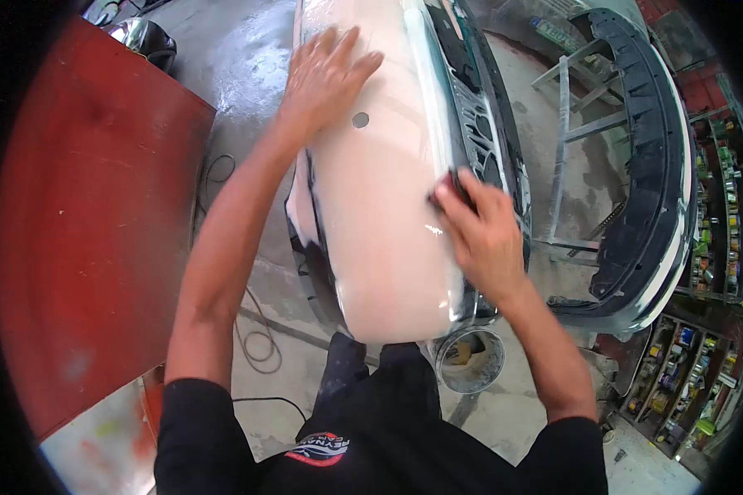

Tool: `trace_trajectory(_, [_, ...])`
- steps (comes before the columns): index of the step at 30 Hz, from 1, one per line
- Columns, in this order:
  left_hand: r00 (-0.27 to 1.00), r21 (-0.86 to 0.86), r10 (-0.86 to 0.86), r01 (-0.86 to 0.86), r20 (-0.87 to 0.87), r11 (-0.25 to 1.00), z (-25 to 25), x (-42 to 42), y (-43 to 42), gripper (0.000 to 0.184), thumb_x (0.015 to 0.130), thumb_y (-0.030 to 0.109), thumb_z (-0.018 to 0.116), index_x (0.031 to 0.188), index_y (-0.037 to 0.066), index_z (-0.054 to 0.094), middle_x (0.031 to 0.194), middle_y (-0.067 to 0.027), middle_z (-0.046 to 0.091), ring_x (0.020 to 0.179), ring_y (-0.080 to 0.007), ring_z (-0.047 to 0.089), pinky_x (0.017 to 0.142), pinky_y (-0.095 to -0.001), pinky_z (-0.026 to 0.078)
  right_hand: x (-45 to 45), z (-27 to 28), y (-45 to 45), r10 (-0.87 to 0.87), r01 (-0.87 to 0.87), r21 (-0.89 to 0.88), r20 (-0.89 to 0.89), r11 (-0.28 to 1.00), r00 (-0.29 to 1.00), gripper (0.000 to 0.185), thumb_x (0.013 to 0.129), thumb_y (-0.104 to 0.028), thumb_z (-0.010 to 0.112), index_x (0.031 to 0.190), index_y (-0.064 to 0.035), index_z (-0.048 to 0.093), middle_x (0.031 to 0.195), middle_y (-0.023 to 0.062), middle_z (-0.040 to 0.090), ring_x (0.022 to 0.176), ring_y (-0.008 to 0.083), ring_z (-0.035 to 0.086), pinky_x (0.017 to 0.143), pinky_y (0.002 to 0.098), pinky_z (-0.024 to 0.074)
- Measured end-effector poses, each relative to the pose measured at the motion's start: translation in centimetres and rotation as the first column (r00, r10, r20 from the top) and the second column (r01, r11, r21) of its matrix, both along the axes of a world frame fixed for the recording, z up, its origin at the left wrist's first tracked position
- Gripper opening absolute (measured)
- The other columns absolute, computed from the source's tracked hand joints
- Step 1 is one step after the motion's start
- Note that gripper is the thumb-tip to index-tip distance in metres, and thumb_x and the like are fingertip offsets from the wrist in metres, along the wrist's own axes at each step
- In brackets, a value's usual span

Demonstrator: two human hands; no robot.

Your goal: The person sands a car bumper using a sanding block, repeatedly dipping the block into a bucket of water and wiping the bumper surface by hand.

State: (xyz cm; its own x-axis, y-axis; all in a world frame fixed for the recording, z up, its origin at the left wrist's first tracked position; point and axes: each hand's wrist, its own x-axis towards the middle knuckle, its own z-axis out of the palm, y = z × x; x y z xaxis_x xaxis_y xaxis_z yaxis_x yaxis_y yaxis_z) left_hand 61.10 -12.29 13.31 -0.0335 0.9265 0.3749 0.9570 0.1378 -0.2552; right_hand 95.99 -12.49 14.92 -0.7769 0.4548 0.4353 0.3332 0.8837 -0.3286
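Bumper [380,223] has floor [235,82] alongside, left hand [324,81] spread atop, right hand [485,231] clamping block [452,182] near its edge [439,124].

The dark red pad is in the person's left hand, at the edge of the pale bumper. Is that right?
Not quite: the head view shows the dark red pad in the right hand, not the left hand. It is at the edge of the pale bumper, as you say.

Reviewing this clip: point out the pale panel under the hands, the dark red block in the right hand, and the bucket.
Pale panel [384,247]: head view, its bare upper surface.
Dark red block [449,179]: head view, its exposed red part.
Bucket [502,363]: head view, its rim.
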Motion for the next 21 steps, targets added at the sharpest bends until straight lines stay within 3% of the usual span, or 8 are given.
trace_trajectory(4, [0.962, -0.012, -0.242, 0.245, 0.125, 0.969, 1.1, -1.7, 8.5, 0.055, 0.108, 0.044, 0.045, 0.145, 0.006, 0.06, 0.159, -0.0346, 0.04, 0.153, -0.0495, 0.032, 0.128, -0.0535, 0.023, 5.6, 0.3, -5.1, -0.081, 0.083, -0.065, 0.03, 0.994, 0.996, 0.048, 0.084, -0.004, 0.078, 0.13, -0.0148, 0.074, 0.14, 0.0183, 0.063, 0.116, 0.0364, 0.062, 0.1, 0.0446, 0.0518])
trace_trajectory(7, [0.889, 0.058, -0.175, 0.166, 0.424, 0.984, 1.3, 1.1, 11.3, 0.062, 0.107, 0.046, 0.047, 0.146, -0.002, 0.057, 0.159, -0.0318, 0.042, 0.152, -0.0481, 0.034, 0.127, -0.0529, 0.026, 9.2, 1.1, -7.6, -0.264, 0.255, -0.201, -0.02, 0.946, 0.964, 0.049, 0.084, -0.001, 0.079, 0.131, -0.0124, 0.074, 0.143, 0.0193, 0.061, 0.121, 0.0356, 0.061, 0.103, 0.0425, 0.0506])
trace_trajectory(10, [0.913, 0.059, -0.235, 0.228, 0.334, 0.972, 0.6, 4.2, 10.4, 0.065, 0.106, 0.045, 0.051, 0.144, -0.007, 0.056, 0.159, -0.031, 0.043, 0.151, -0.0475, 0.036, 0.125, -0.053, 0.028, 12.8, 1.2, -9.2, -0.383, 0.36, -0.309, -0.015, 0.88, 0.924, 0.046, 0.088, 0.001, 0.078, 0.132, -0.0066, 0.072, 0.143, 0.0208, 0.061, 0.123, 0.0351, 0.06, 0.105, 0.0413, 0.0492])
trace_trajectory(11, [0.945, 0.104, -0.235, 0.216, 0.229, 0.971, -0.8, 6.0, 9.5, 0.085, 0.105, 0.066, 0.043, 0.153, -0.004, 0.048, 0.163, -0.025, 0.041, 0.154, -0.0402, 0.034, 0.128, -0.049, 0.025, 13.7, 1.0, -9.4, -0.41, 0.372, -0.344, -0.041, 0.862, 0.911, 0.04, 0.092, 0.001, 0.075, 0.132, -0.0014, 0.072, 0.143, 0.0222, 0.061, 0.125, 0.035, 0.06, 0.107, 0.0409, 0.048])
trace_trajectory(14, [0.947, -0.021, -0.217, 0.228, 0.235, 0.973, 0.0, 12.5, 2.5, 0.094, 0.103, 0.071, 0.042, 0.157, -0.006, 0.04, 0.167, -0.0249, 0.035, 0.158, -0.0366, 0.028, 0.13, -0.0482, 0.02, 15.8, 0.0, -9.0, -0.478, 0.406, -0.427, -0.072, 0.808, 0.875, 0.037, 0.095, -0.001, 0.073, 0.132, 0.0007, 0.071, 0.14, 0.0227, 0.062, 0.125, 0.0341, 0.061, 0.107, 0.0396, 0.0479])
trace_trajectory(18, [0.9, -0.189, -0.215, 0.303, 0.379, 0.934, 0.3, 21.1, -6.5, 0.099, 0.1, 0.071, 0.047, 0.163, -0.004, 0.03, 0.173, -0.0233, 0.022, 0.162, -0.0347, 0.017, 0.131, -0.0481, 0.015, 15.3, 1.2, -8.3, -0.492, 0.395, -0.451, -0.118, 0.8, 0.862, 0.035, 0.097, -0.005, 0.072, 0.132, 0.0005, 0.071, 0.134, 0.0216, 0.064, 0.122, 0.0318, 0.064, 0.105, 0.0374, 0.0486])
trace_trajectory(21, [0.817, -0.167, -0.277, 0.408, 0.506, 0.898, -1.0, 25.9, -12.2, 0.101, 0.096, 0.072, 0.05, 0.16, -0.005, 0.037, 0.171, -0.0226, 0.027, 0.162, -0.0343, 0.019, 0.131, -0.0498, 0.016, 14.3, 1.3, -7.7, -0.457, 0.336, -0.475, -0.165, 0.813, 0.874, 0.035, 0.096, -0.004, 0.072, 0.131, -0.0001, 0.072, 0.135, 0.0213, 0.065, 0.121, 0.0312, 0.065, 0.104, 0.0371, 0.049])
